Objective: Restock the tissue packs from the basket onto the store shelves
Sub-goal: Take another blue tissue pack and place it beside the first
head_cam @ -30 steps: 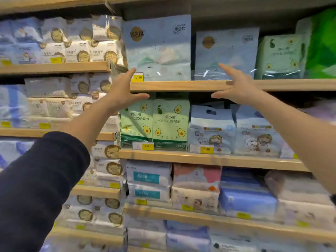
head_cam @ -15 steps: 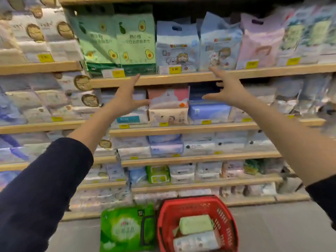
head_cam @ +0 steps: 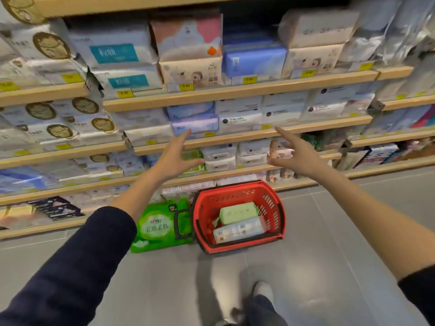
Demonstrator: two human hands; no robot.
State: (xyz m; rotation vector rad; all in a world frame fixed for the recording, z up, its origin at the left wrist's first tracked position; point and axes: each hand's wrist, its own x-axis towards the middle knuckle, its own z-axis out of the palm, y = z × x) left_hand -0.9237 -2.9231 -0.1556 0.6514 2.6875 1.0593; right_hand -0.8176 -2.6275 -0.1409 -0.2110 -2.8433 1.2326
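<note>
Stocked shelves point(head_cam: 235, 90) fill the view. On the floor below them sits the red basket point(head_cam: 279, 208), holding a green tissue pack point(head_cam: 237, 211) atop a pale one point(head_cam: 237, 230). The left hand point(head_cam: 175, 156) and right hand point(head_cam: 297, 154) hover well above it, apart, fingers spread, empty.

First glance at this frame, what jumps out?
The red basket sits on the grey floor at centre, with a pale green pack and a white pack inside it. Above it, the left hand and right hand are spread open and empty in front of the crowded wooden shelves. A large bright green pack stands on the floor right beside the basket.
</note>
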